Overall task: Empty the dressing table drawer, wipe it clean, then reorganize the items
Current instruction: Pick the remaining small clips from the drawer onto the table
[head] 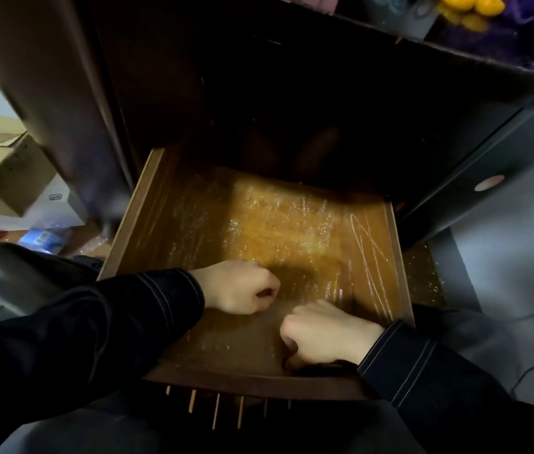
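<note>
The wooden drawer point(400, 257) is pulled out of the dark dressing table, and I look down into it. A crinkled clear plastic sheet point(269, 224) covers its floor and glints in the light; no loose items show on it. Both my hands are inside, near the front wall. My left hand point(236, 286) has its fingers curled, with fingertips and thumb pinched together on the sheet. My right hand point(324, 337) is a fist low at the front right, gripping the sheet's near edge. The back of the drawer lies in deep shadow.
Open cardboard boxes point(0, 172) and a blue packet point(43, 239) lie on the floor at the left. A dark cabinet door point(488, 165) stands to the right. Yellow objects point(468, 8) sit on the tabletop above. My lap is just below the drawer front.
</note>
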### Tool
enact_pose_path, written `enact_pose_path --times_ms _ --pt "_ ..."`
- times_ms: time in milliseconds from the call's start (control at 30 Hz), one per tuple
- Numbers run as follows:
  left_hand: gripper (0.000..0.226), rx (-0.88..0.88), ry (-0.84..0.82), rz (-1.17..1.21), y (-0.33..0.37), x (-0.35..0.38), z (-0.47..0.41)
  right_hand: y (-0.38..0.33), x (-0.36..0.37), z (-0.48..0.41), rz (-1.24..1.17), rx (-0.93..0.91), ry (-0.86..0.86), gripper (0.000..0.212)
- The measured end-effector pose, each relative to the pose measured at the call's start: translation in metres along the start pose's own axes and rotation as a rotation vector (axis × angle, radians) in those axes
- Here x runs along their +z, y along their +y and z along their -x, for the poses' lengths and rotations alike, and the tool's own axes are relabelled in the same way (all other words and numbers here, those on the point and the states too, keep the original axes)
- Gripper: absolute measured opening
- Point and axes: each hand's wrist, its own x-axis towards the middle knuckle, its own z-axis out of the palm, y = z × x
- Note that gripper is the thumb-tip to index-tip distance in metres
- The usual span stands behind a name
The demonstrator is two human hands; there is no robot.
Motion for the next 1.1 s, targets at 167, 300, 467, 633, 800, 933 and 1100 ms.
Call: enact_pose_path --times_ms 167,300,467,633,800,933,1100 --pt "0.012 0.007 0.022 0.008 -0.001 -0.001 0.001 0.001 0.002 0.001 0.033 -0.017 0.014 0.027" --pt "0.013 0.009 0.04 0.016 -0.002 -0.001 0.001 0.0 0.003 0.0 0.079 -0.044 0.012 0.031" --pt "0.013 0.008 0.055 0.033 -0.004 -0.003 0.003 0.003 0.0 0.002 -0.001 -0.001 -0.016 0.029" --pt "0.016 -0.033 0.005 0.273 -0.005 -0.014 0.007 0.026 -0.032 0.027 -0.516 0.145 0.195 0.016" --pt "0.041 0.096 -0.077 0.886 0.016 -0.036 0.021 0.03 -0.071 0.048 -1.068 0.13 0.646 0.013" --pt "0.033 0.168 0.143 0.897 0.039 -0.057 0.04 0.019 -0.092 0.066 -1.166 0.05 0.855 0.006" --pt "0.014 0.246 0.484 0.559 0.067 -0.095 0.077 -0.002 -0.131 0.107 -0.994 -0.084 0.952 0.01"
